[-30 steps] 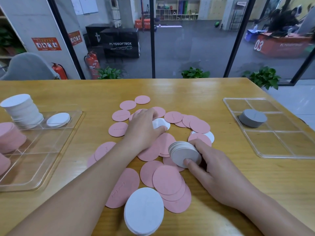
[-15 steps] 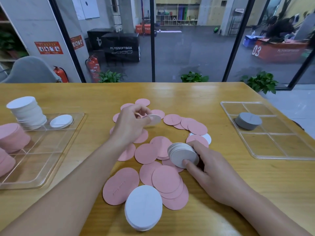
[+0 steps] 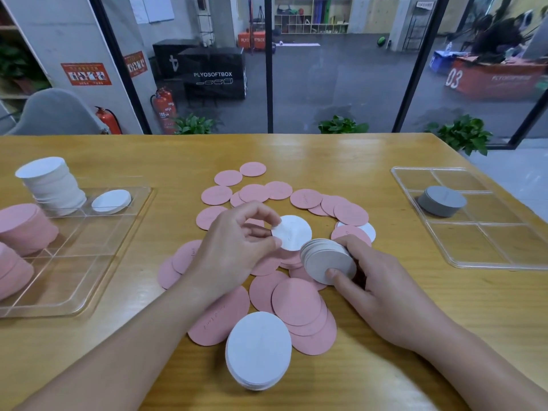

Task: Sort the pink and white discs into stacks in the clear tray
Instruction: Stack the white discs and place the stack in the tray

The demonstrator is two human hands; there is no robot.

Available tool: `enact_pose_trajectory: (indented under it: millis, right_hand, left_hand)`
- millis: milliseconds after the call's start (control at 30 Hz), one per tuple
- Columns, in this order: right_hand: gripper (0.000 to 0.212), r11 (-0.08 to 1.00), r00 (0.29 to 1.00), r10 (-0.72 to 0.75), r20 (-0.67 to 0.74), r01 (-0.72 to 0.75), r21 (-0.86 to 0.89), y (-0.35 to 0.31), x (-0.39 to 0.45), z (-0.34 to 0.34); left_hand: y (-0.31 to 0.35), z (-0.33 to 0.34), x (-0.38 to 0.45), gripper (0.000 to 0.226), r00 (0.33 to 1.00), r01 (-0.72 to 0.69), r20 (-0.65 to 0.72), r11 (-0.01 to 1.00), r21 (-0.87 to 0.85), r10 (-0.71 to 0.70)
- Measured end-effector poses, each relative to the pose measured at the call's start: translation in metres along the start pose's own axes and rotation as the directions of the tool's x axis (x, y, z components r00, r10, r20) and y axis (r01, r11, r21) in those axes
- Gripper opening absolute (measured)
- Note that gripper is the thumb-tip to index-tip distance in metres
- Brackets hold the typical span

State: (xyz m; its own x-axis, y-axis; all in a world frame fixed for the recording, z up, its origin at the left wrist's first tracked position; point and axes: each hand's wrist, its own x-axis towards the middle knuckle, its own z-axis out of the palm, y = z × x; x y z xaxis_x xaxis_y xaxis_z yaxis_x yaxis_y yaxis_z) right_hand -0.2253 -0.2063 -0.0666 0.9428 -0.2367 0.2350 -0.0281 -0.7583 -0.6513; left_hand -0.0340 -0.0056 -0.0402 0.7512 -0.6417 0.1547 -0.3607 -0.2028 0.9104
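Several pink discs [image 3: 296, 301] lie scattered on the wooden table [image 3: 415, 307] in front of me. My left hand [image 3: 237, 244] pinches one white disc [image 3: 293, 232] by its edge, lifted just above the pile. My right hand [image 3: 373, 280] grips a tilted stack of white discs [image 3: 329, 262], right beside that single disc. A small white stack [image 3: 258, 350] rests near the table's front edge. The clear tray [image 3: 98, 259] at the left holds a tall white stack [image 3: 50, 185], a low white stack [image 3: 112, 201] and pink stacks [image 3: 25, 226].
A second clear tray [image 3: 486, 241] at the right holds a grey stack [image 3: 441, 200]. One white disc [image 3: 367, 231] lies half under pink ones by my right hand. Beyond the table's far edge are glass walls and potted plants.
My left hand picked a white disc off the table, lifted it, and brought it right and toward me, next to the stack in my right hand. My right hand stayed put.
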Motion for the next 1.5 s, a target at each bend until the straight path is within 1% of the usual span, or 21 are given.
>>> enact_pose_trajectory:
  millis: [67, 167, 200, 233, 300, 367, 433, 500, 600, 700, 833, 900, 933, 1033, 1133, 1233, 1300, 1400, 1500]
  right_hand:
    - [0.014, 1.0, 1.0, 0.0, 0.0, 0.0, 0.003, 0.0, 0.0, 0.0]
    - [0.013, 1.0, 1.0, -0.004, -0.001, 0.004, 0.009, 0.0, -0.001, 0.0]
    - [0.013, 1.0, 1.0, -0.007, -0.002, 0.007, 0.012, 0.0, -0.001, 0.0]
    - [0.013, 1.0, 1.0, -0.011, -0.003, 0.011, 0.012, 0.0, -0.001, -0.001]
    - [0.015, 0.999, 1.0, -0.021, -0.018, 0.021, 0.026, -0.001, -0.002, -0.001]
    - [0.021, 0.998, 0.997, -0.021, -0.08, 0.026, 0.063, 0.0, -0.003, -0.002]
    - [0.031, 0.995, 0.988, -0.004, -0.155, 0.019, 0.093, -0.001, -0.004, -0.004]
    - [0.036, 0.995, 0.986, -0.002, -0.165, 0.018, 0.097, -0.004, -0.004, -0.005]
    - [0.028, 0.997, 0.996, -0.044, -0.075, 0.049, 0.06, -0.007, -0.004, -0.002]
    - [0.023, 0.996, 0.996, -0.043, -0.073, 0.048, 0.07, -0.007, -0.005, 0.0]
    - [0.018, 0.998, 0.998, -0.023, -0.063, 0.027, 0.063, -0.007, -0.015, -0.006]
    - [0.021, 0.998, 0.996, -0.028, -0.088, 0.033, 0.049, -0.009, -0.027, -0.011]
    - [0.024, 0.998, 0.993, -0.029, -0.119, 0.035, 0.046, -0.009, -0.033, -0.014]
    - [0.027, 1.0, 0.984, -0.023, -0.176, 0.023, -0.001, -0.005, -0.048, -0.027]
    - [0.028, 0.995, 0.994, -0.025, -0.103, 0.015, -0.096, -0.001, -0.051, -0.029]
    - [0.027, 0.99, 0.998, -0.029, -0.052, 0.022, -0.141, -0.002, -0.047, -0.025]
    - [0.028, 0.985, 0.999, -0.025, -0.032, 0.019, -0.173, -0.002, -0.045, -0.023]
    - [0.028, 0.981, 1.0, -0.015, -0.01, 0.013, -0.192, -0.002, -0.046, -0.022]
    - [0.025, 0.984, 1.0, -0.013, -0.009, 0.011, -0.178, -0.001, -0.046, -0.023]
  left_hand:
    - [0.002, 0.0, -0.002, 0.036, 1.0, -0.023, 0.0, 0.999, -0.033, 0.023]
    - [0.007, -0.001, -0.004, 0.067, 1.0, -0.023, 0.006, 0.997, -0.074, 0.023]
    - [0.008, -0.001, -0.005, 0.068, 1.0, -0.008, 0.022, 0.997, -0.075, 0.01]
    - [0.008, -0.001, -0.005, 0.06, 0.999, -0.002, 0.052, 0.997, -0.077, 0.006]
    - [0.006, 0.0, -0.005, 0.033, 0.991, 0.003, 0.134, 0.994, -0.105, 0.011]
    - [0.004, 0.0, -0.007, 0.02, 0.985, 0.012, 0.173, 0.99, -0.14, 0.013]
    - [0.005, -0.001, -0.007, 0.017, 0.98, 0.01, 0.196, 0.988, -0.155, 0.021]
    - [0.007, -0.002, -0.006, 0.018, 0.974, -0.005, 0.224, 0.986, -0.165, 0.043]
    - [0.011, 0.001, -0.005, 0.026, 0.958, -0.048, 0.275, 0.99, -0.136, 0.084]
    - [0.016, 0.002, -0.007, 0.031, 0.938, -0.078, 0.325, 0.988, -0.136, 0.119]
    - [0.016, -0.002, -0.008, 0.032, 0.897, -0.048, 0.427, 0.986, -0.163, 0.114]
    - [0.015, -0.003, -0.009, 0.031, 0.881, -0.06, 0.46, 0.99, -0.124, 0.111]
    - [0.015, -0.002, -0.008, 0.03, 0.885, -0.067, 0.453, 0.993, -0.099, 0.105]
    - [0.017, 0.003, 0.003, 0.027, 0.925, -0.109, 0.37, 0.993, 0.045, 0.085]
    - [0.025, 0.018, 0.023, 0.029, 0.921, -0.211, 0.367, 0.958, 0.194, 0.129]
    - [0.033, 0.039, 0.051, 0.036, 0.893, -0.33, 0.401, 0.902, 0.278, 0.203]
    - [0.036, 0.057, 0.073, 0.038, 0.869, -0.386, 0.448, 0.857, 0.343, 0.212]
    - [0.042, 0.087, 0.098, 0.043, 0.831, -0.455, 0.524, 0.771, 0.446, 0.187]
    - [0.042, 0.113, 0.111, 0.049, 0.758, -0.529, 0.637, 0.703, 0.475, 0.14]
